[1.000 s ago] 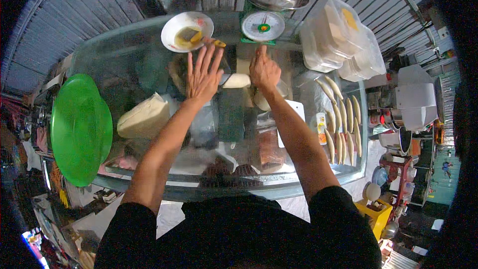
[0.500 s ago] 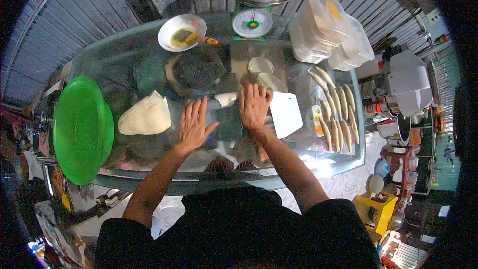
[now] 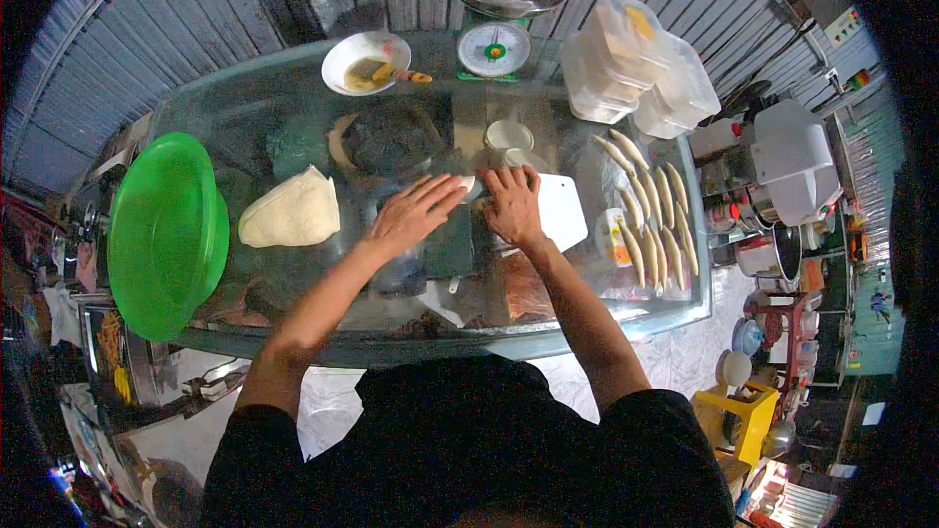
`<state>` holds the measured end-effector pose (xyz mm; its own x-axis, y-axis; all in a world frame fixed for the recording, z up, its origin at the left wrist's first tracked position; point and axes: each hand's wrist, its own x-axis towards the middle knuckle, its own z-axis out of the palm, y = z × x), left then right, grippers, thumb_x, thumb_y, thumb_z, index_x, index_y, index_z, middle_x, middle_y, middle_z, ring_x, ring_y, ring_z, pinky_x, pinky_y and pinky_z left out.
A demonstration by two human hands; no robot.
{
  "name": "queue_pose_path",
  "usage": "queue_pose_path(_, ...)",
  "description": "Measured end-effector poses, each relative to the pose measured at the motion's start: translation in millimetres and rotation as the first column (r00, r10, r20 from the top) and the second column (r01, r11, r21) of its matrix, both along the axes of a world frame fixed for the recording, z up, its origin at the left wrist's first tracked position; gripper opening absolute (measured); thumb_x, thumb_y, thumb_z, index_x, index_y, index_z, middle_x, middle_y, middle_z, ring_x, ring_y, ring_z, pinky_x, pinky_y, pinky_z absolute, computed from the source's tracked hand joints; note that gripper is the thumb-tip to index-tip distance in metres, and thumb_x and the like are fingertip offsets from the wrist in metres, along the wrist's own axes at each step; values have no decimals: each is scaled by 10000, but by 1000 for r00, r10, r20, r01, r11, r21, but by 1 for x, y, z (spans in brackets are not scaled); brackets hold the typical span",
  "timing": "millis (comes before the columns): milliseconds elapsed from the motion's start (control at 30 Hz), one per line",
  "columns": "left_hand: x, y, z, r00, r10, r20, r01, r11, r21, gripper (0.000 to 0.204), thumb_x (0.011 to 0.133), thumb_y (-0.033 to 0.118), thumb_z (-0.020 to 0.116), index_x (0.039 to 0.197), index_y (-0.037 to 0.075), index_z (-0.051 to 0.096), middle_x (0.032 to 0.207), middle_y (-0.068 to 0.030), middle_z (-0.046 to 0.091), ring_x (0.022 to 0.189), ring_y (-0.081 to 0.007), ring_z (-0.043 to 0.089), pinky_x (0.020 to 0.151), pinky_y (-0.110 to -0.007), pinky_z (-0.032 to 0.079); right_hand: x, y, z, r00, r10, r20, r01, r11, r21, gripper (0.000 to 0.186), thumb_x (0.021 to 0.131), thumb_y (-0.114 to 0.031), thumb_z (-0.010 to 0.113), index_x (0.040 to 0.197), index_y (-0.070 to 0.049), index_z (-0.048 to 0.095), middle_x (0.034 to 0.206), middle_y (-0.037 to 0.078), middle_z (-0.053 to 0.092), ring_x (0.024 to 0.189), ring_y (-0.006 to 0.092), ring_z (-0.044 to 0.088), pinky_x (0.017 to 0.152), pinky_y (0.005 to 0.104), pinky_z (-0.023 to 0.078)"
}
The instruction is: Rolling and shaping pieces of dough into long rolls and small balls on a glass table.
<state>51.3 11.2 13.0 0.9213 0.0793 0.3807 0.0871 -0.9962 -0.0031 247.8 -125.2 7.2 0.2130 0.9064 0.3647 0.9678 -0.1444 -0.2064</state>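
Observation:
My left hand (image 3: 411, 215) lies with fingers stretched over a small piece of pale dough (image 3: 469, 183), mostly hidden, on the glass-topped table (image 3: 254, 313). My right hand (image 3: 514, 205) is just right of it, fingers bent but apart, tips down by the dough; I cannot tell exactly what they touch. A white flat scraper (image 3: 562, 210) lies beside my right hand. A larger dough mound (image 3: 289, 207) sits to the left. At the right, several long dough pieces (image 3: 667, 196) lie in rows on a sheet.
A green basin (image 3: 166, 235) stands at the left edge. A bowl with yellow liquid and a brush (image 3: 347, 61), a dial scale (image 3: 494, 50) with steel pan, and stacked clear containers (image 3: 611, 59) line the back. Pots and a yellow stool (image 3: 748, 425) are off to the right.
Both hands came nearer me from the back of the table. Since half a second ago my left hand has moved right and forward over the small dough piece, closer to my right hand.

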Motion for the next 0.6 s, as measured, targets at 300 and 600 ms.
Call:
queue_pose_path(300,43,41,3,997,-27,-73,3,950,-312,253,929,135,610,1161,50,664,1108,-123,703,911,-283,713,797,-380,583,-2,2,-3,998,-67,0,67,995,71,439,718,-154,641,1151,-108,583,1053,99,560,1068,313,525,983,504,338)
queue_pose_path(600,51,30,19,984,-143,107,178,832,-525,250,915,212,654,1090,35,681,919,-161,715,871,-321,705,756,-403,550,-3,-1,-4,995,-84,-47,87,994,66,444,713,-142,609,1157,-134,602,1026,93,557,1046,299,526,965,490,339)
